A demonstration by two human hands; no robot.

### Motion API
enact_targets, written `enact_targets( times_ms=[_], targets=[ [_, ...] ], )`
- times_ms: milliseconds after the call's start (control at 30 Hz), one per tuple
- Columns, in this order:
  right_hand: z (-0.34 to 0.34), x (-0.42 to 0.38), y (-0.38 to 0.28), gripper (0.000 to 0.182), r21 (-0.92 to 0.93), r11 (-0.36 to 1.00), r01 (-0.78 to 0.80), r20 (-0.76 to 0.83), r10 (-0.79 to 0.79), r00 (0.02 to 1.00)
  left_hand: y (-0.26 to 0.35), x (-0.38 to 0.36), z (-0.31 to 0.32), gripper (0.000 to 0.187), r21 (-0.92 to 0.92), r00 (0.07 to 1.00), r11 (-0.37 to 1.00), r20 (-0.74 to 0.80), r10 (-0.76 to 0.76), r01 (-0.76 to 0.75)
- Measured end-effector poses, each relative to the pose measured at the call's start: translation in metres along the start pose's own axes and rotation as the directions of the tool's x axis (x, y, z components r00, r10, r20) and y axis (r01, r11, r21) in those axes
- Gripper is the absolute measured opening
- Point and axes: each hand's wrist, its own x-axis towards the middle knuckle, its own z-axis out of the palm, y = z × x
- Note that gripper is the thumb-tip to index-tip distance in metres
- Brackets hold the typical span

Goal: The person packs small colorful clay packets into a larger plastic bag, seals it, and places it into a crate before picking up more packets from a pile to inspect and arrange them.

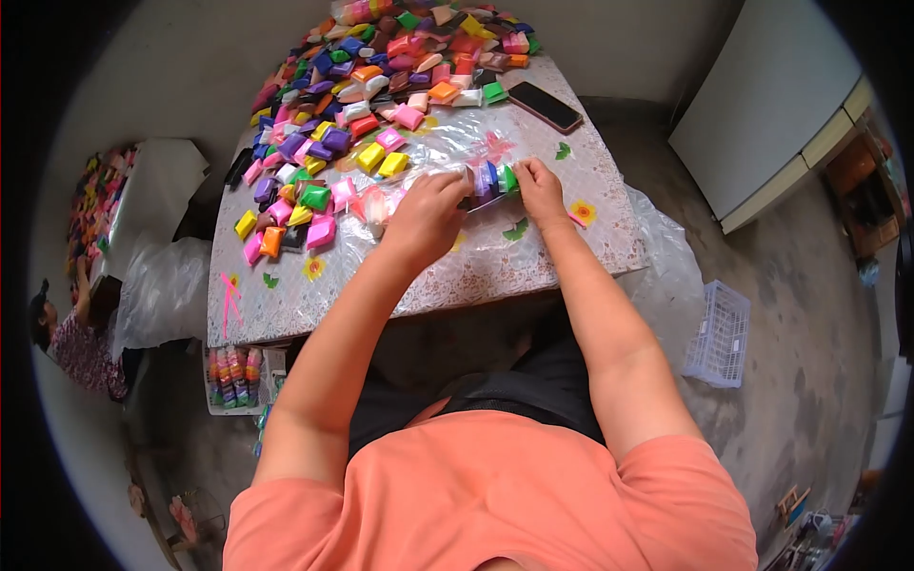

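A clear plastic sleeve [490, 178] with a row of small coloured packets inside lies on the table [571, 243] between my hands. My left hand [426, 217] grips its left end, fingers curled over it. My right hand [539, 188] pinches its right end, next to a green packet. Loose coloured packets [314, 200] lie just left of my left hand, on crinkled clear plastic.
A big heap of coloured packets [400, 57] covers the far half of the table. A dark phone [545, 106] lies at the far right. A white basket [719, 333] stands on the floor to the right. Another person [76, 343] sits low at the left. Filled sleeves [233, 376] lie under the table's near-left corner.
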Motion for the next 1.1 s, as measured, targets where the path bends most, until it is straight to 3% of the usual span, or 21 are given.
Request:
enact_targets(
  times_ms=[33, 100, 200, 267, 333, 367, 433, 533, 600, 633, 733, 767, 867, 900, 1000, 1033, 1100],
  targets=[
    [0.0, -0.002, 0.0, 0.023, 0.046, 0.999, -0.002, 0.007, 0.002, 1.0, 0.003, -0.022, -0.009, 0.051, -0.023, 0.994, 0.999, -0.103, 0.037, -0.04],
    [-0.001, -0.003, -0.002, 0.026, 0.044, 0.999, -0.017, 0.044, 0.015, 0.999, 0.0, -0.063, -0.023, 0.049, 0.079, 0.939, 0.995, -0.343, -0.03, 0.061],
    [0.0, -0.004, -0.006, 0.03, -0.049, 0.998, -0.045, 0.099, 0.05, 0.994, -0.036, -0.103, -0.018, 0.063, -0.166, 0.75, 0.899, -0.503, -0.431, 0.405],
    [0.005, -0.002, -0.004, 0.031, -0.046, 0.997, -0.055, 0.069, 0.058, 0.996, -0.073, -0.111, -0.011, 0.088, -0.389, 0.688, 0.772, -0.361, -0.63, 0.502],
    [0.006, -0.006, -0.009, 0.03, -0.059, 0.998, -0.034, 0.084, 0.039, 0.996, -0.087, -0.108, -0.002, 0.092, -0.501, 0.709, 0.691, -0.196, -0.677, 0.521],
    [0.007, -0.009, -0.008, 0.029, -0.067, 0.997, -0.028, 0.105, 0.035, 0.994, -0.109, -0.11, 0.013, 0.088, -0.732, 0.743, 0.55, -0.091, -0.663, 0.401],
    [0.004, -0.016, -0.012, 0.028, -0.075, 0.996, -0.037, 0.12, 0.046, 0.992, -0.134, -0.101, 0.022, 0.08, -0.786, 0.725, 0.454, -0.011, -0.689, 0.42],
    [0.002, -0.032, -0.02, 0.027, -0.024, 0.997, -0.077, 0.116, 0.08, 0.99, -0.139, -0.097, 0.029, 0.04, -0.766, 0.672, 0.44, -0.014, -0.741, 0.469],
    [0.003, -0.043, -0.022, 0.025, 0.073, 0.993, -0.088, 0.115, 0.079, 0.99, -0.122, -0.1, 0.021, 0.03, -0.782, 0.649, 0.429, -0.041, -0.76, 0.453],
    [0.0, -0.05, -0.029, 0.025, 0.042, 0.997, -0.062, 0.125, 0.056, 0.991, -0.094, -0.097, 0.014, 0.027, -0.72, 0.641, 0.6, -0.283, -0.714, 0.35],
    [-0.002, -0.071, -0.038, 0.024, -0.018, 1.0, -0.025, 0.158, 0.027, 0.987, -0.075, -0.124, 0.014, 0.027, -0.57, 0.658, 0.729, -0.388, -0.645, 0.379],
    [-0.001, -0.076, -0.029, 0.023, -0.022, 0.999, -0.034, 0.155, 0.037, 0.987, -0.074, -0.132, 0.018, 0.028, -0.613, 0.634, 0.661, -0.315, -0.706, 0.433],
    [-0.006, -0.074, -0.027, 0.022, 0.057, 0.989, -0.135, 0.156, 0.125, 0.98, -0.086, -0.144, 0.034, 0.029, -0.853, 0.539, 0.452, -0.259, -0.802, 0.263],
    [-0.008, -0.077, -0.03, 0.021, 0.097, 0.977, -0.19, 0.162, 0.173, 0.972, -0.063, -0.139, 0.014, 0.033, -0.905, 0.564, 0.354, -0.169, -0.808, 0.236],
    [-0.023, -0.098, -0.059, 0.015, -0.059, 0.991, 0.12, -0.026, -0.121, 0.992, -0.057, -0.148, 0.005, 0.036, -0.927, 0.639, 0.303, -0.097, -0.763, 0.221],
    [-0.026, -0.108, -0.072, 0.013, -0.05, 0.985, 0.163, 0.045, -0.161, 0.986, -0.055, -0.147, 0.004, 0.032, -0.952, 0.642, 0.267, -0.11, -0.759, 0.153],
    [-0.023, -0.125, -0.106, 0.009, -0.025, 0.97, 0.242, 0.187, -0.233, 0.954, -0.05, -0.144, -0.002, 0.03, -0.959, 0.649, 0.222, -0.058, -0.759, 0.175]
  ],
)
